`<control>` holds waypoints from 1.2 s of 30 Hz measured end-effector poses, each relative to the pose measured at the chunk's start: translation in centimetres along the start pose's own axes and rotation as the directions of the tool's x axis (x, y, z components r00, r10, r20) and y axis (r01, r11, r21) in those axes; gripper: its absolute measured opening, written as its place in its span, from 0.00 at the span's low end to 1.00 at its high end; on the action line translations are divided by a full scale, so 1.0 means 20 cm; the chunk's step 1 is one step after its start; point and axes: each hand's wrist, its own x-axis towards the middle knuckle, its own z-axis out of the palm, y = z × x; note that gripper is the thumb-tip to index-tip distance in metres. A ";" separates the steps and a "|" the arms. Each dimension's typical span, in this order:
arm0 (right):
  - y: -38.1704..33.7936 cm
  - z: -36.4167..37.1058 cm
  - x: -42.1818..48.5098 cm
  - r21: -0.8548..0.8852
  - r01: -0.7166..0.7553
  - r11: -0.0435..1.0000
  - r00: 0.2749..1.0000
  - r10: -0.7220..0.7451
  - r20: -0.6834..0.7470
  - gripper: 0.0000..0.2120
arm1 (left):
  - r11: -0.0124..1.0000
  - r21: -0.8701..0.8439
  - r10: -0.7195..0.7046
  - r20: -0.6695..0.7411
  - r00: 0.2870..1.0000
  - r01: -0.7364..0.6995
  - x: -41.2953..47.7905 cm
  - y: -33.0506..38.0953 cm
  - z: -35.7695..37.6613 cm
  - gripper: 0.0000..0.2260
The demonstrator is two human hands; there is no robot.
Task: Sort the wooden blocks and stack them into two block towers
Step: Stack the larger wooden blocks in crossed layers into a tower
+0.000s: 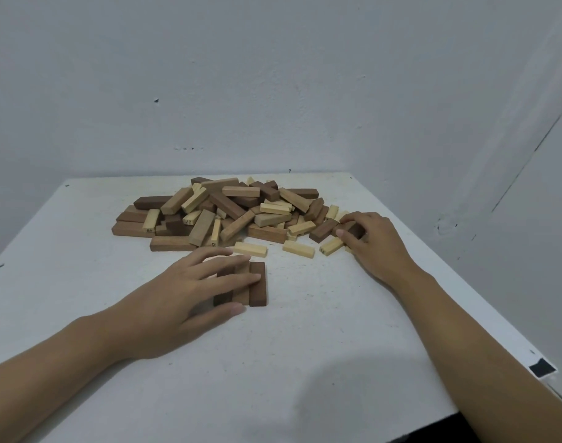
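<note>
Hands: left hand [190, 282] rests flat on three dark brown wooden blocks [257, 284]; right hand [374, 243] pinches a dark brown block [354, 230] at the mixed pile [222, 212] on the white counter [305, 346].

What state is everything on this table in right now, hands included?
Block pile: loose, jumbled, unsorted.
Row of three dark blocks: flat, side by side, first layer only.
Left hand: open, fingers resting on the row.
Right hand: fingers closed on a dark block at the pile's edge.
Table: white, level.
</note>
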 end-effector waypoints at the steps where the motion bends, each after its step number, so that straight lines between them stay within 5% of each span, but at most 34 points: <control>1: 0.00 0.00 0.00 0.000 0.001 1.000 1.000 -0.001 -0.001 0.12 | 1.000 0.001 0.002 0.004 1.000 -0.002 0.00 0.00 0.00 0.22; 14: -0.06 -0.01 -0.05 0.046 0.044 0.998 0.998 -0.042 -0.036 0.11 | 0.999 0.028 -0.035 -0.066 0.997 0.037 -0.01 0.00 -0.02 0.21; 23: -0.15 -0.05 -0.10 0.280 0.140 0.950 0.987 -0.113 -0.111 0.12 | 0.993 0.115 0.028 -0.150 0.988 -0.011 0.24 0.17 -0.09 0.18; 36: -0.11 -0.01 -0.07 0.505 -0.061 0.861 0.949 0.207 -0.239 0.15 | 0.972 0.137 -0.176 -0.121 0.977 0.192 0.98 0.19 0.17 0.07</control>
